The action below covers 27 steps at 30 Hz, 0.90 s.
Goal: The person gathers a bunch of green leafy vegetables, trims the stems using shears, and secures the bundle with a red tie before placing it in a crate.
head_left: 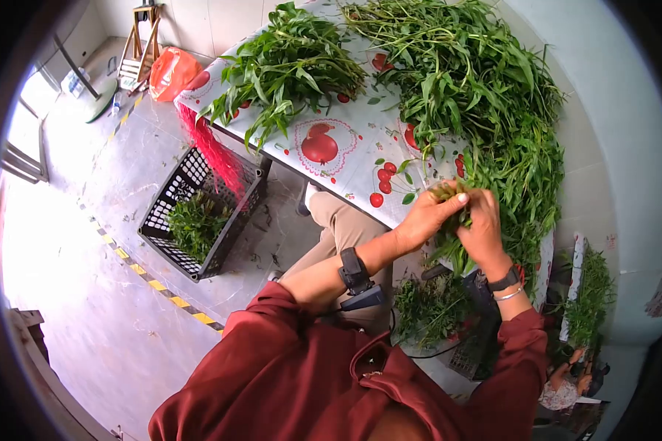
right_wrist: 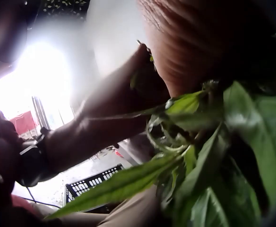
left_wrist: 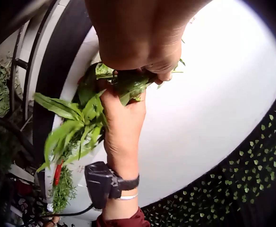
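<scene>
Both hands meet over the table's near edge, around a small bunch of leafy greens (head_left: 454,253). My left hand (head_left: 422,219) grips the bunch from the left, its thumb lying across toward the other hand. The right hand (head_left: 482,229) has its fingers curled round the stems close beside it. Long pointed leaves (left_wrist: 74,123) hang out below the right hand in the left wrist view. In the right wrist view the leaves (right_wrist: 209,165) fill the lower right, and the palm hides much of the stems.
A large heap of greens (head_left: 485,88) covers the table's right side; a smaller pile (head_left: 294,66) lies at the far left of the patterned tablecloth (head_left: 353,158). Red strings (head_left: 217,158) hang off the edge over a black crate (head_left: 232,242) with greens. Another crate (head_left: 467,360) stands below.
</scene>
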Motion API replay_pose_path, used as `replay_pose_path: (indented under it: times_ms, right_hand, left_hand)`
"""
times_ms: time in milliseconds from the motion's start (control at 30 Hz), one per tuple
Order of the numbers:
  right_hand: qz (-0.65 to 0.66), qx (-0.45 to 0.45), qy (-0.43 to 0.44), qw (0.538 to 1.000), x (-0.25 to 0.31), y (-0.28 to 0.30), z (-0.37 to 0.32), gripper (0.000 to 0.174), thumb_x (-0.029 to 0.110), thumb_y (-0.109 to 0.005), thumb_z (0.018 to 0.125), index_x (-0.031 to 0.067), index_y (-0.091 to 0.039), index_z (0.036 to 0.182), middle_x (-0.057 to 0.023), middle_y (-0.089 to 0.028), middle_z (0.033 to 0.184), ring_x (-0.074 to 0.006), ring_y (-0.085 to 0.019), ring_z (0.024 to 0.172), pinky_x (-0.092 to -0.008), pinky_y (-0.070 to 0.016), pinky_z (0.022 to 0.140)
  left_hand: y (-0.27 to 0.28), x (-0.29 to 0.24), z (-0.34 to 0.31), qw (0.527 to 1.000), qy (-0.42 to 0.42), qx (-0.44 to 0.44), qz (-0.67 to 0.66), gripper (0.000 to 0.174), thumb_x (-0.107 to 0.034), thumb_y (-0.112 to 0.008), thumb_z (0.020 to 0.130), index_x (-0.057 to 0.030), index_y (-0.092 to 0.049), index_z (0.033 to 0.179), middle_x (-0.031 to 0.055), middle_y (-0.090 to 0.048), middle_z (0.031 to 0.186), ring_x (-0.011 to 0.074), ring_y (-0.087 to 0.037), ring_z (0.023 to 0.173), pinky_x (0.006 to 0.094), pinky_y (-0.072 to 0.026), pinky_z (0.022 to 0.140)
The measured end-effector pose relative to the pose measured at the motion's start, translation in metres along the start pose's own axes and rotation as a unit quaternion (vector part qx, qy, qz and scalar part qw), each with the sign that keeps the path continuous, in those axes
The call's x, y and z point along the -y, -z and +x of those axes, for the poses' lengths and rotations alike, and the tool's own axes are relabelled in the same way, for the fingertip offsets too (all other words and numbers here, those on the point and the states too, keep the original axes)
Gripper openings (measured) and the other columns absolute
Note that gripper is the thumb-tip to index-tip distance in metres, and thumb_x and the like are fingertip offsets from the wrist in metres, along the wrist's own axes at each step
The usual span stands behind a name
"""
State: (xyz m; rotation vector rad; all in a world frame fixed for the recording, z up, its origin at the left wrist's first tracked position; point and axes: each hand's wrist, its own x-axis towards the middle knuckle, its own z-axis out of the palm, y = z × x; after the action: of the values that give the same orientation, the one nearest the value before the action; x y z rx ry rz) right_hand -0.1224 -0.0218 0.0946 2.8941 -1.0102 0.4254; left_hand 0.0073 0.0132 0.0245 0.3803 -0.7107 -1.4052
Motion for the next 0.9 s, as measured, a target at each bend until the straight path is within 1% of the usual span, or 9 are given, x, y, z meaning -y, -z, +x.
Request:
replay_pose_path:
  times_ms: [67,133,233,267,333,467,533,667,900]
  right_hand:
    - [-0.001,-0.017,0.016,1.0,-0.003,0.007,0.005,0.051,0.003,-0.069,0.057,0.0045,-0.054,0.106,-0.0099,-0.053,0.098,-0.0313,-0.048,0.096,-0.0416,-0.0378,0.086]
    - [0.012,-0.039,0.012,0.999,0.0,0.014,0.011,0.045,0.002,-0.068,0.059,0.0036,-0.055,0.102,-0.0096,-0.053,0.095,-0.0308,-0.048,0.094,-0.0413,-0.0384,0.084]
    - [0.035,-0.069,0.022,0.997,0.003,0.019,0.018,0.045,0.0,-0.066,0.06,0.0036,-0.055,0.103,-0.0097,-0.055,0.095,-0.0309,-0.049,0.094,-0.0408,-0.0387,0.083]
    - [0.043,-0.066,0.022,0.997,0.003,0.019,0.02,0.046,0.0,-0.066,0.06,0.0042,-0.055,0.105,-0.0093,-0.056,0.097,-0.0308,-0.049,0.094,-0.0406,-0.0391,0.083]
    - [0.052,-0.104,0.037,0.992,0.005,0.015,0.024,0.047,-0.001,-0.066,0.06,0.0045,-0.054,0.105,-0.0085,-0.057,0.099,-0.0305,-0.05,0.096,-0.0403,-0.0396,0.083]
    - [0.038,-0.116,0.042,0.992,0.006,0.011,0.035,0.052,0.004,-0.068,0.059,0.0047,-0.052,0.108,-0.0094,-0.056,0.106,-0.0307,-0.049,0.102,-0.0409,-0.0386,0.088]
    - [0.054,-0.137,0.044,0.988,0.007,0.01,0.035,0.057,0.01,-0.071,0.058,0.0052,-0.051,0.11,-0.0098,-0.053,0.111,-0.0306,-0.047,0.109,-0.0409,-0.0364,0.092]
    - [0.108,-0.132,0.027,0.985,0.0,0.016,0.029,0.066,0.017,-0.075,0.057,0.0069,-0.048,0.116,-0.0089,-0.046,0.122,-0.0301,-0.04,0.117,-0.0415,-0.0324,0.099]
    - [0.117,-0.176,-0.001,0.977,-0.008,0.042,0.007,0.078,0.019,-0.078,0.06,0.0111,-0.042,0.129,-0.0108,-0.039,0.132,-0.0322,-0.036,0.121,-0.0428,-0.0312,0.102]
  left_hand:
    - [-0.007,-0.019,0.004,0.993,-0.007,0.032,0.116,0.022,-0.024,-0.057,0.089,-0.004,-0.057,0.097,-0.0006,-0.052,0.082,0.0091,-0.049,0.084,0.0265,-0.0412,0.078]
    - [-0.002,-0.024,0.014,0.94,-0.165,0.054,0.294,0.019,-0.021,-0.062,0.086,-0.0038,-0.056,0.091,0.0009,-0.048,0.091,0.0092,-0.047,0.085,0.0267,-0.0406,0.078]
    - [-0.001,-0.033,0.023,0.97,-0.116,0.089,0.194,0.021,-0.02,-0.063,0.085,-0.0044,-0.056,0.096,-0.0001,-0.05,0.091,0.01,-0.049,0.088,0.0255,-0.0414,0.078]
    - [-0.009,-0.037,0.02,0.99,-0.074,0.085,0.087,0.02,-0.02,-0.062,0.086,-0.0047,-0.056,0.098,0.0001,-0.052,0.094,0.01,-0.049,0.09,0.0254,-0.0417,0.078]
    - [-0.012,-0.048,0.019,0.991,-0.032,0.096,0.083,0.019,-0.021,-0.057,0.089,-0.0046,-0.056,0.099,0.0012,-0.054,0.098,0.0105,-0.049,0.093,0.0262,-0.0406,0.081]
    - [-0.006,-0.059,0.023,0.986,-0.081,0.1,0.109,0.019,-0.022,-0.049,0.093,-0.0029,-0.053,0.091,0.007,-0.055,0.104,0.0159,-0.048,0.099,0.0287,-0.0369,0.089]
    - [-0.006,-0.065,0.022,0.983,-0.108,0.078,0.123,0.019,-0.022,-0.049,0.093,-0.0041,-0.054,0.09,0.0037,-0.057,0.1,0.0123,-0.05,0.094,0.0276,-0.0401,0.084]
    - [-0.006,-0.071,0.022,0.97,-0.155,0.098,0.159,0.022,-0.023,-0.047,0.094,-0.0024,-0.051,0.089,0.009,-0.057,0.103,0.0176,-0.049,0.103,0.0309,-0.0355,0.094]
    - [-0.013,-0.095,0.04,0.956,-0.226,0.061,0.175,0.022,-0.023,-0.046,0.094,-0.0018,-0.047,0.089,0.0104,-0.055,0.087,0.0185,-0.053,0.089,0.0327,-0.0411,0.085]
